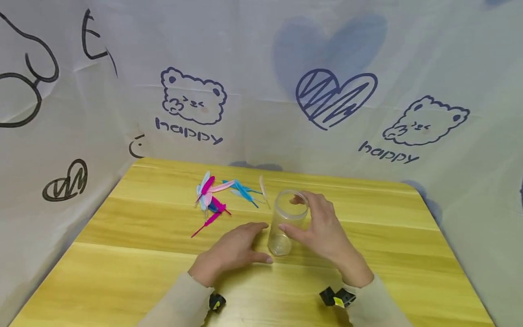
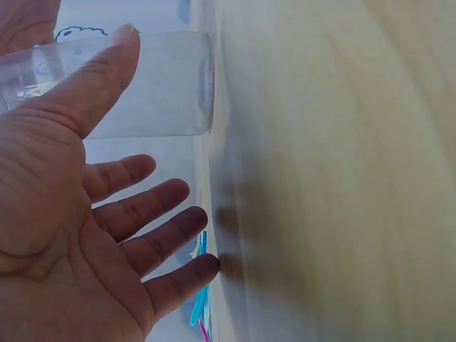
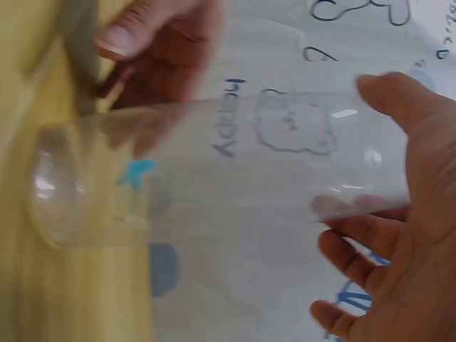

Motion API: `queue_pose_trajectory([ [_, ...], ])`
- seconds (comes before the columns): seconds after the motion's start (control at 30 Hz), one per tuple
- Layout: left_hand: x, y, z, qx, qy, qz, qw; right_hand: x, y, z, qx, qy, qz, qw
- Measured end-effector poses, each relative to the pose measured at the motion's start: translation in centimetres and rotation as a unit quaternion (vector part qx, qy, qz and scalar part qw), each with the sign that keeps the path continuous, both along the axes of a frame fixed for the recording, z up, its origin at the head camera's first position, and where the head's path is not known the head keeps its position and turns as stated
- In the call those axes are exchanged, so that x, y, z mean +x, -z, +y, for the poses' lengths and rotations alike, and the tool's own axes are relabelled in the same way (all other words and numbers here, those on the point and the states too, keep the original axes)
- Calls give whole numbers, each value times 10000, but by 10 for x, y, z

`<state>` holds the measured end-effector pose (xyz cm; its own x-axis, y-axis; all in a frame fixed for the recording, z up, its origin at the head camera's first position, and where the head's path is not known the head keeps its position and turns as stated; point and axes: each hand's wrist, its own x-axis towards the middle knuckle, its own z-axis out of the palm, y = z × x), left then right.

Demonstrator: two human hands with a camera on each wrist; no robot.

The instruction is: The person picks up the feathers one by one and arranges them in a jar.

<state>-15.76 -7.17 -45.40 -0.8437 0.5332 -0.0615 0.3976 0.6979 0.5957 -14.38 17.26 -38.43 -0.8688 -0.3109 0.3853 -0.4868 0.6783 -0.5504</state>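
A clear plastic jar (image 1: 282,231) without a lid stands upright on the wooden table, its round mouth facing up. My right hand (image 1: 324,227) holds it near the rim, the thumb on the near side and fingers on the far side. In the right wrist view the jar (image 3: 214,167) looks see-through, with nothing visible inside. Left of its base, my left hand (image 1: 234,250) is spread with the thumb apart and nothing held. The left wrist view shows the left hand's fingers (image 2: 160,242) straight. Colored feathers (image 1: 210,195) lie in a loose pile beyond the left hand.
Blue feathers (image 1: 244,190) and a pale feather (image 1: 263,187) lie between the pile and the jar. The wooden table (image 1: 380,254) ends at the back against a white cloth (image 1: 253,91) with drawn bears and hearts. More cloth hangs at the left side.
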Motion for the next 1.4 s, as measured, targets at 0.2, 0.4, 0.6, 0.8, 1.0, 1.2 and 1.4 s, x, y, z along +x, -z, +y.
queue_pose_trajectory([
  [0.2,1,1,-3,-26,83,43,10000,-5,-8,6,640,-57,746,9951],
  [0.4,3,1,-6,-105,37,61,9999,-9,-11,2,777,98,959,9923],
  [0.6,2,1,-5,-210,63,79,9997,-5,-18,2,1106,154,1087,9878],
  [0.8,2,2,-8,-198,92,61,9997,-5,-20,-2,1125,40,980,9888],
  [1.0,3,2,-11,-231,81,15,9997,-8,-17,-7,1133,167,1360,9841],
  [1.2,5,2,-18,-324,96,5,9994,-10,-18,-8,1395,327,1551,9775],
  [1.4,7,1,-23,-645,216,467,9966,-7,-17,-6,1364,369,1361,9806],
])
